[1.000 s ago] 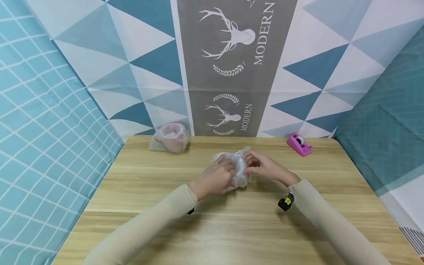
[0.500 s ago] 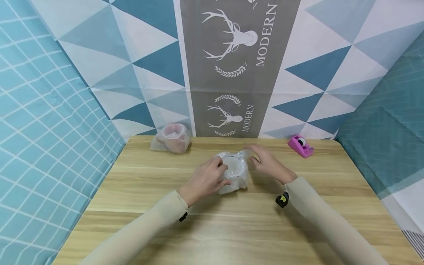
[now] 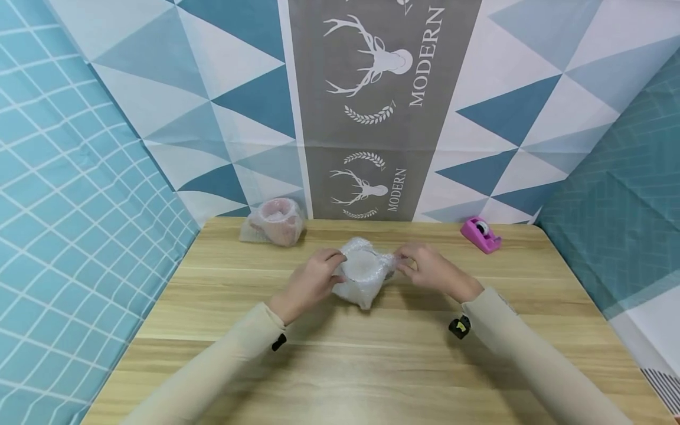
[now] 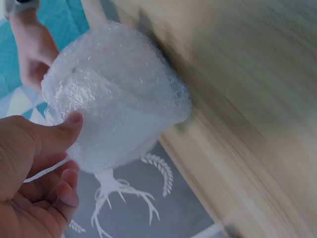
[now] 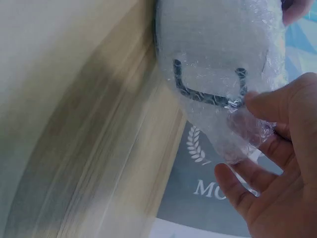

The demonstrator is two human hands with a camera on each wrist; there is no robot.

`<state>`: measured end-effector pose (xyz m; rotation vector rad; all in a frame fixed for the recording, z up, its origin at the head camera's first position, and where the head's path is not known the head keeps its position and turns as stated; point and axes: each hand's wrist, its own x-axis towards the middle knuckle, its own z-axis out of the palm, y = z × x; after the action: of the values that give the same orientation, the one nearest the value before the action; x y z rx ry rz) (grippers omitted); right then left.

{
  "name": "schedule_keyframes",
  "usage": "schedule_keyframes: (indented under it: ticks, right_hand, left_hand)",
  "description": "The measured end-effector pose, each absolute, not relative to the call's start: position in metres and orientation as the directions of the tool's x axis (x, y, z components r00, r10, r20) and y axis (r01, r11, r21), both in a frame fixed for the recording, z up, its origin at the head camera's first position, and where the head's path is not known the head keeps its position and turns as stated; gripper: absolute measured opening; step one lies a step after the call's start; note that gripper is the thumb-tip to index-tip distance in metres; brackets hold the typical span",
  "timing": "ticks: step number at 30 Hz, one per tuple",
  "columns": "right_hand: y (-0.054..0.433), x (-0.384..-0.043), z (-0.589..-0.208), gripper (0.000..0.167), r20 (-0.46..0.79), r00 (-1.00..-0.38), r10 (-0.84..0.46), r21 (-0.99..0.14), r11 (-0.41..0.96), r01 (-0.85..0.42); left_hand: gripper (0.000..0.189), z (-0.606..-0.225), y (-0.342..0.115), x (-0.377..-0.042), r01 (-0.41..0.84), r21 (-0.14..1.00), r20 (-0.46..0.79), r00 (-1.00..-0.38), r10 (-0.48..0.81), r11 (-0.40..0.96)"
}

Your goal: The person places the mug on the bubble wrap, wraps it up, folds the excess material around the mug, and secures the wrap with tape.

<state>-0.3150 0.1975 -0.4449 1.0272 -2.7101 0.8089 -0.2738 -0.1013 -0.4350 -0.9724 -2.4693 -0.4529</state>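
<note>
A white mug in bubble wrap stands upright on the table between both hands, its round mouth facing up. The left hand pinches its left side at the rim. In the left wrist view the thumb presses on the wrap with the fingers behind a raised edge of it. On the other side the right hand pinches the bubble wrap where it bunches beyond the mug's dark angular handle. That handle shows through the plastic in the right wrist view.
A pink mug, also in bubble wrap, stands at the back left of the wooden table. A magenta tape dispenser sits at the back right. Patterned cloth hangs behind the table.
The left hand has come out from over the mug's mouth to its left side. The mug has turned and shifted slightly left, and the right hand has moved slightly downward in view.
</note>
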Motion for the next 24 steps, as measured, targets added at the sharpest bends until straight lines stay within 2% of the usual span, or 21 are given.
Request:
schedule_keyframes:
  ticks: [5,9,13,16,18,21,24]
  right_hand:
    - [0.194,-0.297,-0.441,0.003,0.362,-0.673,-0.646,-0.340,0.580,-0.740]
    - [0.188,-0.284,-0.439,0.010,0.379,-0.622,-0.685,-0.336,0.524,-0.782]
    - [0.178,-0.274,-0.439,0.012,0.338,-0.613,-0.714,-0.425,0.465,-0.777]
    - [0.169,-0.265,-0.438,0.012,0.297,-0.623,-0.724,-0.474,0.454,-0.754]
    - [0.162,-0.259,-0.438,0.012,0.277,-0.625,-0.730,-0.492,0.451,-0.745]
    - [0.153,-0.250,-0.439,0.011,0.271,-0.618,-0.738,-0.494,0.445,-0.747]
    - [0.148,-0.242,-0.441,0.012,0.298,-0.602,-0.741,-0.475,0.432,-0.766]
  left_hand:
    - [0.034,-0.433,-0.110,-0.277,0.667,0.166,0.493,-0.694,0.525,0.726]
    - [0.022,-0.431,-0.112,-0.279,0.679,0.184,0.515,-0.683,0.519,0.711]
    - [0.018,-0.428,-0.107,-0.279,0.756,0.104,0.564,-0.579,0.588,0.646]
    - [0.031,-0.427,-0.101,-0.275,0.823,0.003,0.563,-0.471,0.679,0.568]
    - [0.040,-0.428,-0.097,-0.271,0.843,-0.058,0.552,-0.420,0.720,0.535]
    - [0.049,-0.431,-0.094,-0.264,0.842,-0.107,0.536,-0.400,0.744,0.530]
    - [0.046,-0.433,-0.094,-0.258,0.835,-0.087,0.523,-0.426,0.738,0.544]
